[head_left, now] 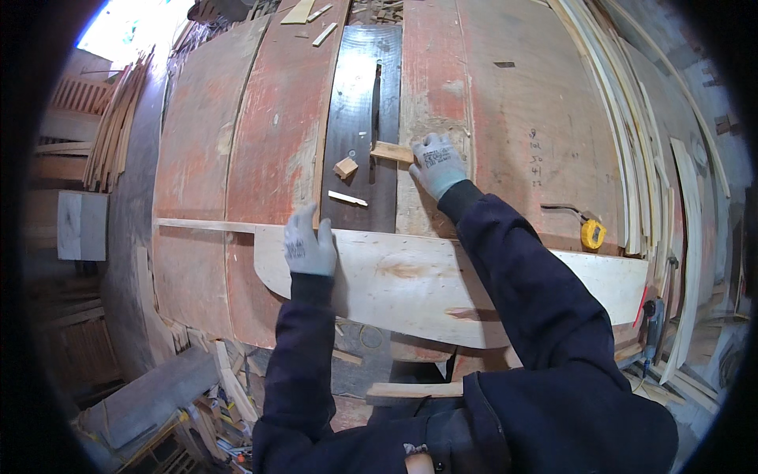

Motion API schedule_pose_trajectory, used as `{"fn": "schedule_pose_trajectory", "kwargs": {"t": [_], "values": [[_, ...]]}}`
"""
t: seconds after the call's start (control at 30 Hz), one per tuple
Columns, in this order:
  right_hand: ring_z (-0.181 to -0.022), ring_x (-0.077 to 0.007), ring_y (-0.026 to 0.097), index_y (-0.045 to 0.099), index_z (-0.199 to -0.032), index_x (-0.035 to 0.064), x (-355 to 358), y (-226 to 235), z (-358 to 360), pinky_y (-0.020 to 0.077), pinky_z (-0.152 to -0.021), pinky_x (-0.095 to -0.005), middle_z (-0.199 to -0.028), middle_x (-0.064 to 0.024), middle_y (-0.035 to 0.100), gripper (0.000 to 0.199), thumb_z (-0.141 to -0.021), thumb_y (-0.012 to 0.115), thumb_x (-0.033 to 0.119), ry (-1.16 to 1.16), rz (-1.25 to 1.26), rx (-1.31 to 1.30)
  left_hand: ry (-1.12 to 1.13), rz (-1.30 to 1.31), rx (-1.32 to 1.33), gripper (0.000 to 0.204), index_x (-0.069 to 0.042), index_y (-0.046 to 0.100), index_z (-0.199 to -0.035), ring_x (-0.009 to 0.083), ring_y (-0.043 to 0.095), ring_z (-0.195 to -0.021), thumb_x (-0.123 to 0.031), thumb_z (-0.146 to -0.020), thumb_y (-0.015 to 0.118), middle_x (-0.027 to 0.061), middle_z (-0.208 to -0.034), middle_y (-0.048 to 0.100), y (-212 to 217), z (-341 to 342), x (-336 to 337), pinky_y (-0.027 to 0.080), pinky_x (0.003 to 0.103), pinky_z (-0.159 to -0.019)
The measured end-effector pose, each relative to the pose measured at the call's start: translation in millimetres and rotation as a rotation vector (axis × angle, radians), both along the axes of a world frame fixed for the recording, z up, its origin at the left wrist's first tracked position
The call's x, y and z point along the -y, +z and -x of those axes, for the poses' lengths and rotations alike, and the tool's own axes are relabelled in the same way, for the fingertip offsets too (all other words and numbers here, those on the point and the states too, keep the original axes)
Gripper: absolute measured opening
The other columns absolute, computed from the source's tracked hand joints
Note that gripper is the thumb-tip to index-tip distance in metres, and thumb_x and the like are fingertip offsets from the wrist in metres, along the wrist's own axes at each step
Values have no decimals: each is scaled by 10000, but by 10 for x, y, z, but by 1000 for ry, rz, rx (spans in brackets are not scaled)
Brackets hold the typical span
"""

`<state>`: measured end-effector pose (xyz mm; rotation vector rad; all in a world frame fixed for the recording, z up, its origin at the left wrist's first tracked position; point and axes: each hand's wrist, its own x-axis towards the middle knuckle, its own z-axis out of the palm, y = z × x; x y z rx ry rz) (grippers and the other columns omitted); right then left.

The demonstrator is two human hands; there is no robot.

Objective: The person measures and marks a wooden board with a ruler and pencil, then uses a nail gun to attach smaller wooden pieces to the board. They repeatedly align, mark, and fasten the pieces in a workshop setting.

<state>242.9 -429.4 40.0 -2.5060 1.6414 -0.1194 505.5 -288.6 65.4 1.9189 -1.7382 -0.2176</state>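
My right hand (439, 166), in a pale grey work glove, is closed on the near end of a short piece of wood (389, 152). Its other end lies over the slot of a dark metal plate (359, 91) set into the worktable. My left hand (309, 243), gloved too, rests with fingers apart on the far edge of a long pale wooden panel (395, 272). That panel has a rounded left end and lies across the near side of the table. On the plate sit a small wood block (345, 167) and a thin wood sliver (347, 198).
A yellow tape measure (592, 234) lies at the right, near long wooden strips (620, 118). A power tool (652, 324) hangs or rests at the right edge; which, I cannot tell. Wood offcuts (229, 383) are piled at the lower left. Scraps (324, 35) lie far off.
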Motion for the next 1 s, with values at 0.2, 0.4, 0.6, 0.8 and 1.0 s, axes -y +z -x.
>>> {"fn": "schedule_pose_trajectory", "kwargs": {"t": [0.2, 0.4, 0.6, 0.8, 1.0], "values": [[-1081, -310, 554, 658, -1067, 57, 161, 12, -27, 445, -955, -410, -1098, -151, 605, 349, -879, 660, 350, -73, -30, -50, -100, -102, 104, 487, -63, 568, -1297, 358, 581, -1124, -224, -857, 704, 175, -1168, 622, -58, 92, 702, 453, 451, -970], [-1073, -334, 549, 643, -1099, 45, -41, 18, 24, 441, -966, -418, -1078, -160, 599, 367, -866, 634, 328, -52, -28, 43, -127, -313, 320, 521, -86, 553, -1312, 348, 603, -1093, -277, -850, 697, 167, -1182, 605, -72, 269, 1018, 472, 475, -933], [-1122, -374, 514, 586, -1162, -12, -501, 14, -23, 414, -989, -453, -1149, -207, 554, 433, -854, 643, 286, -6, -188, 265, 117, -246, 548, 513, -65, 540, -1310, 360, 596, -1111, -261, -859, 687, 179, -1211, 587, 67, -500, 1201, 488, 453, -927], [-1153, -379, 500, 525, -1277, 5, -361, 10, -143, 408, -999, -446, -1186, -203, 552, 535, -848, 659, 296, 27, -76, 347, -200, -77, 275, 601, -87, 504, -1379, 363, 577, -1132, -203, -832, 725, 177, -1254, 576, 64, -542, 888, 473, 460, -958], [-1073, -325, 546, 650, -1114, 90, -328, -63, -26, 449, -939, -430, -1064, -124, 601, 373, -829, 720, 320, 31, -60, 198, -324, -220, 172, 593, -109, 511, -1374, 366, 589, -1087, -205, -833, 732, 169, -1203, 588, -46, -86, 874, 477, 473, -931]]}}
